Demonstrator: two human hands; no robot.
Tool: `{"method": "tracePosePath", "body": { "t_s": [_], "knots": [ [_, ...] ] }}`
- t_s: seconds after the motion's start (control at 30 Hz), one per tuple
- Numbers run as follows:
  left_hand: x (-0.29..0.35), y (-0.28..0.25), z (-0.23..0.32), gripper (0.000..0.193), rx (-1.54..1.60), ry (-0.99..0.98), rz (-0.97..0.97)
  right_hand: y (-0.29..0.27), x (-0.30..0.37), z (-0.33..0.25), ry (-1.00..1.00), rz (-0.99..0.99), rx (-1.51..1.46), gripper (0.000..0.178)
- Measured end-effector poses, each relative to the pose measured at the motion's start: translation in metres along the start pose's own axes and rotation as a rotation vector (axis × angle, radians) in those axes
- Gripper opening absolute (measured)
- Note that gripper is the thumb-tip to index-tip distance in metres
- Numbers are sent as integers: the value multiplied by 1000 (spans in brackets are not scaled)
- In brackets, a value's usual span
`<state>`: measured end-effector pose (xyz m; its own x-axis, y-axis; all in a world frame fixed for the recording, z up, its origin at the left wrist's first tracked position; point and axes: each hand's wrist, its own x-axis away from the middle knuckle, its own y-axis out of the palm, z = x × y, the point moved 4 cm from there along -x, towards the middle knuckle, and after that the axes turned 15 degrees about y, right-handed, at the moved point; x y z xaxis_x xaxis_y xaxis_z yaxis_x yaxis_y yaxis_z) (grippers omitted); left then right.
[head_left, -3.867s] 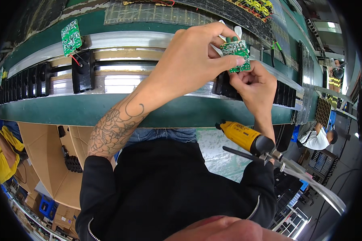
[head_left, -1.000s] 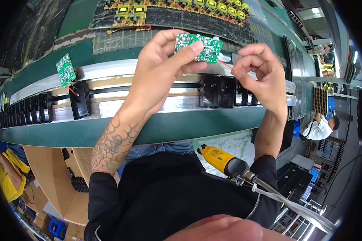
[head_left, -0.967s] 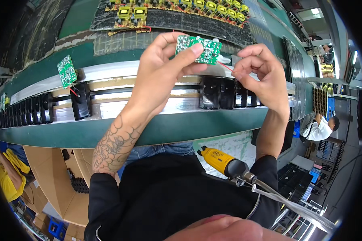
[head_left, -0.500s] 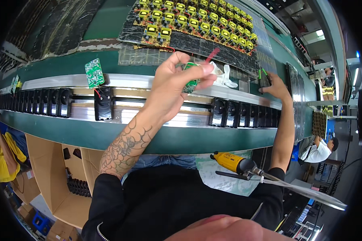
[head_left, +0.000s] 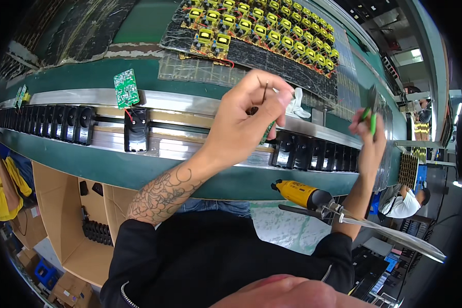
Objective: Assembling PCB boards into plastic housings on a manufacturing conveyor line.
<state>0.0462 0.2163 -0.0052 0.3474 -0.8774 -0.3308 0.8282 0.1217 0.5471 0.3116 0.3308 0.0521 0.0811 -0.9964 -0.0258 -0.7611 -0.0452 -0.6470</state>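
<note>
1. The left hand [head_left: 256, 110], on the near side of the bench, has its fingers curled closed, gripping a small green circuit board [head_left: 266, 134]. Most of the board is hidden behind the fingers; only a green edge shows below them, above the metal track. A thin dark strand [head_left: 265, 91] stands up from the fingertips.
2. The right hand [head_left: 369, 131], well apart to the right, is closed around the green handles of a pair of cutters [head_left: 373, 117]. The dark blades point up and away from the person; blur hides whether they are parted.
3. Between the hands, just beyond the left one, lies a crumpled white glove [head_left: 296, 107].
4. Below the hands, the metal track [head_left: 190, 151] runs across a green workbench [head_left: 87, 161]. It carries a row of black cases [head_left: 313, 154] on the right, another row on the left, and a single case [head_left: 136, 137] between.
5. A second green board [head_left: 126, 88] is propped up behind that single case, a red wire running down from it.
6. Farther back, a black sheet [head_left: 251, 59] bears rows of yellow-topped parts [head_left: 262, 32].
7. On the near side of the bench, a yellow power tool [head_left: 299, 195] hangs near the right forearm. An open cardboard box [head_left: 61, 215] stands at lower left.
8. Co-workers show at both sides: a yellow shirt [head_left: 2, 190] left, a white shirt [head_left: 399, 204] right.
</note>
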Motion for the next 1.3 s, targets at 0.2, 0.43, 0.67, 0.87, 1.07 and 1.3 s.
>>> {"method": "tracePosePath", "body": {
  "t_s": [0.2,0.43,0.67,0.87,1.07,1.3],
  "knots": [
    [6,4,-1,15,-60,72,-19,56,72,-25,49,-368,-308,35],
    [8,5,1,14,-113,116,28,80,74,-37,58,-488,-111,39],
    [9,2,3,13,-204,206,41,88,74,-36,72,-508,-146,37],
    [8,1,5,14,-243,236,60,90,73,-32,64,-498,-195,38],
    [9,1,6,14,-311,301,46,91,73,-34,30,-502,-184,40],
    [9,2,7,14,-314,331,44,92,73,-33,48,-501,-169,42]
  ]
}}
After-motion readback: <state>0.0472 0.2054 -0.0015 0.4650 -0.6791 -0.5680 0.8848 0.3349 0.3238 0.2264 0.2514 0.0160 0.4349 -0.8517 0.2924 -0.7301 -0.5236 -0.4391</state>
